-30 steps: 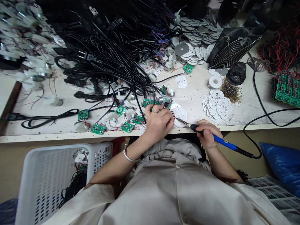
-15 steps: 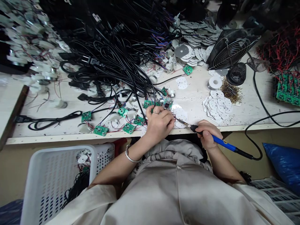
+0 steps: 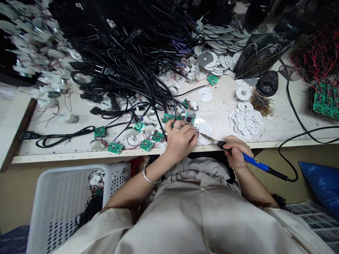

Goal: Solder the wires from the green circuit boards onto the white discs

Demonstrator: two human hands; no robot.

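My right hand [image 3: 237, 151] is closed around a blue soldering iron [image 3: 255, 161], whose metal tip points left. That tip lies over a white disc-like plate [image 3: 204, 131] at the table's front, close to the fingers of my left hand [image 3: 181, 137]. My left hand is closed with its fingers curled down, among thin red wires; what they pinch is hidden beneath them. Beyond its knuckles are a green circuit board [image 3: 168, 117] and black cables. More small green boards, such as one circuit board [image 3: 146, 145], lie to its left with wires and white motor parts.
A large heap of black power cords [image 3: 127, 63] covers the back left. To the right are a solder spool [image 3: 243, 93], stacked white plates [image 3: 245, 120], a black fan [image 3: 262, 58] and red-wired boards [image 3: 327, 100]. A plastic basket [image 3: 71, 169] stands below the table edge at left.
The view has shifted slightly, so the table's left side appears a little farther right. Both hands keep nearly the same pose, and the soldering iron has barely moved.
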